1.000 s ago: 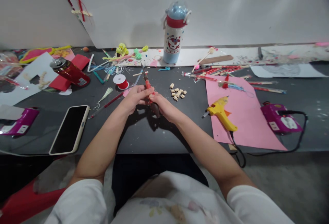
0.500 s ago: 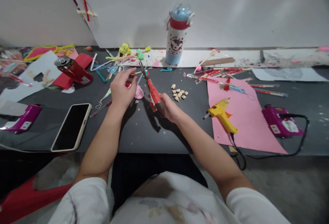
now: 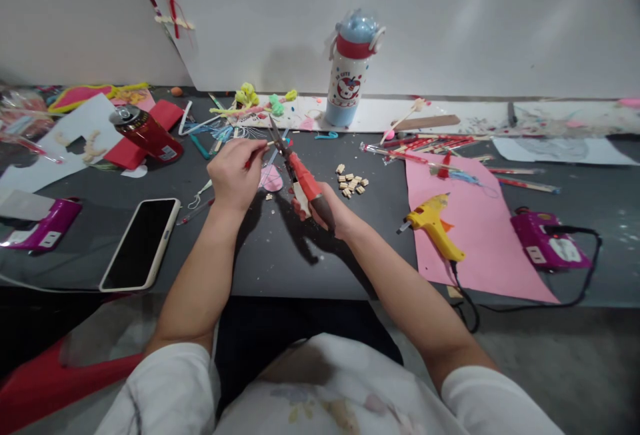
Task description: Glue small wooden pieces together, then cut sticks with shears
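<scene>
My left hand [image 3: 234, 172] is closed in a pinch around a short, thin wooden stick [image 3: 271, 144]. The stick's free end points right, at the jaws of a pair of pliers [image 3: 304, 176]; I cannot tell whether it touches them. Red-wrapped handles of the pliers lie in my right hand [image 3: 331, 207], whose fingers curl around them, with the jaws pointing away from me. To the right of the pliers a small pile of short cut wooden pieces [image 3: 350, 182] lies on the dark table. Below the left fingertips is a pink rounded piece [image 3: 271, 179].
A yellow glue gun [image 3: 436, 225] lies on pink paper [image 3: 480, 258] at right, its cord running off the table edge. A bottle [image 3: 349, 75] stands at the back. A phone [image 3: 141, 244] and a tilted red can [image 3: 146, 135] are at left.
The left fingers have drawn together on the stick and the hand has tipped over slightly. The pliers have shifted a little right and nearer to me, their handles looking wider apart.
</scene>
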Action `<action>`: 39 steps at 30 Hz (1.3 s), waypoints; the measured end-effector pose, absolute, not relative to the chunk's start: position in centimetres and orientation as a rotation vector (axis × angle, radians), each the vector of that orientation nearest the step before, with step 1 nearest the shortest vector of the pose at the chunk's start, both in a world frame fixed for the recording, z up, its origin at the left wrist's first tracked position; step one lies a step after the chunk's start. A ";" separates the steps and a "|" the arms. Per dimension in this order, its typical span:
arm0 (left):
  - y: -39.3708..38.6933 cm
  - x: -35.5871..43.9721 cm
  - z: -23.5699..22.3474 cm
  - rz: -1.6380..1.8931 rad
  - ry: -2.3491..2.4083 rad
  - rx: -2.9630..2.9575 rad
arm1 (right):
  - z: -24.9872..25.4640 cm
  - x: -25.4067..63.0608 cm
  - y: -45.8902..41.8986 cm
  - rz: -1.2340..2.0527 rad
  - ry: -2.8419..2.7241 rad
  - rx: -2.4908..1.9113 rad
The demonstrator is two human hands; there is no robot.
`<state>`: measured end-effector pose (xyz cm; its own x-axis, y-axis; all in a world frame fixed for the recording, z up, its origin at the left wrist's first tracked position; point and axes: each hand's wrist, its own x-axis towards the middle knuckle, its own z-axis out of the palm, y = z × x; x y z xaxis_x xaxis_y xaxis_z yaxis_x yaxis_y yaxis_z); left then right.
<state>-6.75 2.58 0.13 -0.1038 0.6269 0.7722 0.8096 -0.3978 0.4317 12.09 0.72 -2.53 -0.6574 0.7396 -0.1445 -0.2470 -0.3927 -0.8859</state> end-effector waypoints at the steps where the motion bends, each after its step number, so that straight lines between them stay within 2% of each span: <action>1: 2.5 -6.7 0.2 -1.521 -1.597 -1.972 | -2.7 12.1 0.7 2.086 -1.179 -0.699; 10: 2.6 -6.5 -0.1 -1.692 -1.719 -1.886 | -4.5 11.9 1.0 2.062 -1.163 -0.639; 21: 3.4 -5.0 -0.2 -2.546 -1.945 -1.692 | -3.9 11.9 0.9 2.054 -1.171 -0.572; 28: 3.4 -4.9 0.0 -2.468 -2.040 -1.648 | -2.6 12.1 0.6 2.039 -1.189 -0.627; 39: 2.9 -5.1 0.4 -2.404 -1.949 -1.736 | -3.9 12.3 1.3 2.004 -1.254 -0.625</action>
